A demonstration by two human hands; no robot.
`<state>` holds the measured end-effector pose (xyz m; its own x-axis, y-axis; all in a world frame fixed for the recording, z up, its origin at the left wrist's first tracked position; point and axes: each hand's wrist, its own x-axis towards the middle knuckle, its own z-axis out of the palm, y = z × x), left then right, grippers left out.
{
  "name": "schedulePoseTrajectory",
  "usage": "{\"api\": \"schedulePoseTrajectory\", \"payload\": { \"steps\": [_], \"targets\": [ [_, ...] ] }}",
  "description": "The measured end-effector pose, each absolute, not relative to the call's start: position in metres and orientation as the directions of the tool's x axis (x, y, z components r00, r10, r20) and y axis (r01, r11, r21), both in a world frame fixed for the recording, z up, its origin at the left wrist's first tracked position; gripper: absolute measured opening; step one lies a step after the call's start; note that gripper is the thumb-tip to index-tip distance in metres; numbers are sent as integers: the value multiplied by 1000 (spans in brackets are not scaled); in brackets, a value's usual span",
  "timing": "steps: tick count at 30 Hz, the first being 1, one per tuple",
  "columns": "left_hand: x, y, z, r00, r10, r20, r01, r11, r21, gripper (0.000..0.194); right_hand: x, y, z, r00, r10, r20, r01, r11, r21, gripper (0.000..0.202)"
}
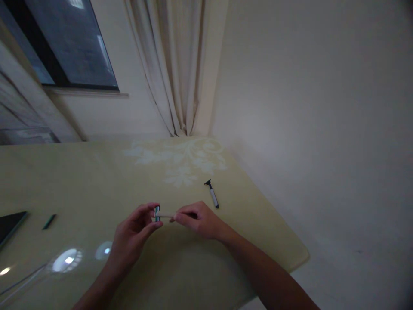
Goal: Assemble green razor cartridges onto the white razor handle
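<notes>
My left hand (135, 232) holds a small green and white razor cartridge (157, 213) upright between thumb and fingers. In a pinch, my right hand (200, 218) grips a thin, pale stick (166, 216) that points left, its far end at the cartridge. Whether the tip touches the cartridge is too small to tell. Beyond my right hand, a razor (213, 196) with a grey handle and black head lies on the glossy yellowish table (97, 172).
A small dark green piece (49, 221) lies at the left, near a dark flat object (9, 226) at the table's left. Cables (22, 282) run across the lower left. A wall (306, 129) borders the table's right side, and curtains (174, 64) hang behind.
</notes>
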<state>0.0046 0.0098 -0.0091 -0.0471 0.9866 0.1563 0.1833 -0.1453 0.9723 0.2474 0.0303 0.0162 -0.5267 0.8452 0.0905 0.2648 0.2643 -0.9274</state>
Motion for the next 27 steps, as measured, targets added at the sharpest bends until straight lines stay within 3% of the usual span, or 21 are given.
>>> {"api": "schedulePoseTrajectory", "payload": {
  "steps": [8, 16, 21, 27],
  "targets": [
    [8, 3, -10, -10, 923, 384, 357, -356, 864, 33, 248, 31, 17, -492, 866, 87, 280, 252, -926, 43],
    [7, 2, -11, -63, 919, 388, 368, -340, 865, 35, 249, 30, 19, -462, 880, 108, 283, 262, -923, 44],
    [9, -1, -9, -15, 902, 430, 403, -389, 829, 34, 248, 27, 19, -514, 851, 105, 204, 240, -949, 46],
    [10, -3, -7, 18, 878, 479, 417, -442, 794, 33, 249, 28, 20, -457, 880, 131, 261, 274, -926, 45]
  ]
}}
